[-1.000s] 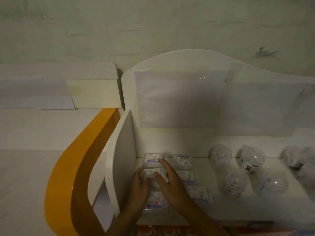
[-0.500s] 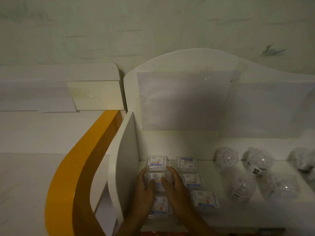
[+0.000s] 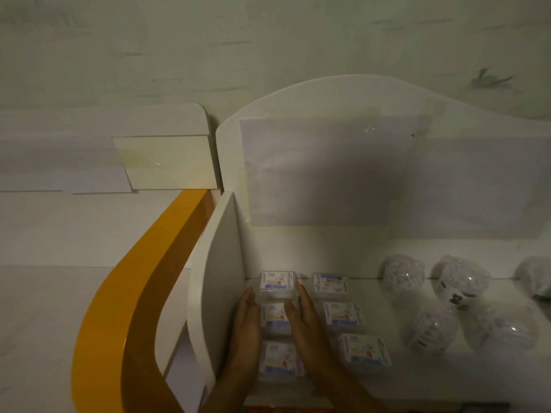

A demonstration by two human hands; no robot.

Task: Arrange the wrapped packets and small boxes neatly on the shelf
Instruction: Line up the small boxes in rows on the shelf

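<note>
Both hands lie flat on a white shelf (image 3: 417,383), palms facing each other, fingers straight and together. Left hand (image 3: 246,329) runs along the left edge of a column of three small boxes; it sits in the narrow gap between those boxes and the white side panel (image 3: 220,281), with almost no spare room on that side. Whether the palm touches the panel cannot be told. Left of the panel, a curved orange band (image 3: 131,308) sweeps past the unit, outside the shelf.

Between the hands is the left column: a far box (image 3: 277,281) against the back wall, a middle box (image 3: 275,318), and a near box (image 3: 278,357) close to the shelf's front edge. Fingertips of both hands reach the far box's near corners. The hands bracket the column from both sides without gripping any one box.

Right hand (image 3: 307,326) lies in the slim lane between this column and a second column of three boxes: far (image 3: 330,283), middle (image 3: 343,315), and near (image 3: 364,350), the last angled slightly outward.

Further right, past a strip of bare shelf, rounded packets in clear wrapping sit loosely spaced: two at the back (image 3: 404,271) (image 3: 460,281), two nearer (image 3: 432,327) (image 3: 504,327), and another (image 3: 536,278) cut off by the right edge. Open surface remains along the front edge there.
</note>
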